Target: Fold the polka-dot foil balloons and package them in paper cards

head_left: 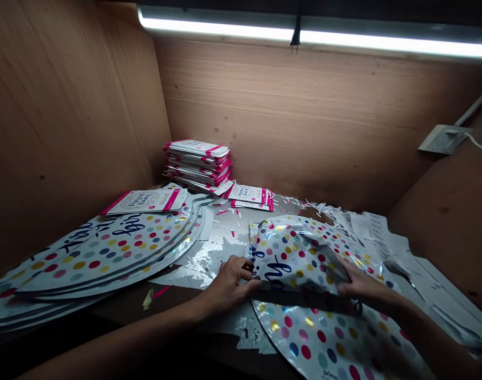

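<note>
White dotted sheet — left hand pinching folded edge, right hand clamped opposite.

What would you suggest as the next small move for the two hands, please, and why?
Probably smooth the folded dotted sheet with the right hand, since it looks creased beside that hand, while the left hand touches its left edge.
</note>
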`<action>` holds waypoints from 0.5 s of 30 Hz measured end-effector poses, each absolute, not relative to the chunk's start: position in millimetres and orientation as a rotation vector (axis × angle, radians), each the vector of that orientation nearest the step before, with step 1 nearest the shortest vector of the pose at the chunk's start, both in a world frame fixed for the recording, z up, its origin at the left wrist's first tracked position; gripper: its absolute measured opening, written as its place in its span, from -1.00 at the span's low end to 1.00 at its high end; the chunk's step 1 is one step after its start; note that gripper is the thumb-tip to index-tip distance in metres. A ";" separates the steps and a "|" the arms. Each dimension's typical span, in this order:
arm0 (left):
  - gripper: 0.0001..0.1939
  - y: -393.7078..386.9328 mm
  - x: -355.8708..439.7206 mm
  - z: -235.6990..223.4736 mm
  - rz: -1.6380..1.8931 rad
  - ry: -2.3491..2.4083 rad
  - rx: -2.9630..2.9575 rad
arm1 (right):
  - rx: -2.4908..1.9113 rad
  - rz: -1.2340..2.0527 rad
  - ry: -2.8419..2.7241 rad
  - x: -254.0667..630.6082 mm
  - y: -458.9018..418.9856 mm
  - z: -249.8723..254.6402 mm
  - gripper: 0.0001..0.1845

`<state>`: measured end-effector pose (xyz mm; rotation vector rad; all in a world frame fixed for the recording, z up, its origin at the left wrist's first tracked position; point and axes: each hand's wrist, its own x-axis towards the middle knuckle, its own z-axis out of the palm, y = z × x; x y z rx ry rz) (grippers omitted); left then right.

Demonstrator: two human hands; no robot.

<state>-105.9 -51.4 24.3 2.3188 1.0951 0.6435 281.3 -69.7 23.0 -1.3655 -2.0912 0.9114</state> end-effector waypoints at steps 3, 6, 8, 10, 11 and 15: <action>-0.63 -50.5 -112.3 26.5 0.596 1.144 2.270 | -1.513 0.548 -2.059 289.6 -102.6 -2.5 -0.10; -0.69 -50.5 -110.7 27.0 0.523 1.241 2.248 | -1.722 0.561 -1.935 281.3 -126.7 -11.8 -0.21; -0.71 -51.0 -107.0 25.9 0.508 1.314 2.268 | -1.802 0.630 -1.869 273.5 -133.2 -7.1 -0.18; -0.67 -52.2 -104.4 24.9 0.510 1.364 2.300 | -1.795 0.708 -1.823 266.8 -132.5 2.4 -0.12; -0.64 -53.2 -103.9 24.9 0.502 1.389 2.317 | -1.778 0.758 -1.797 264.0 -130.1 7.5 -0.12; -0.75 -60.0 -102.6 30.2 0.488 1.553 2.405 | -1.777 0.902 -1.762 258.1 -115.3 19.4 -0.18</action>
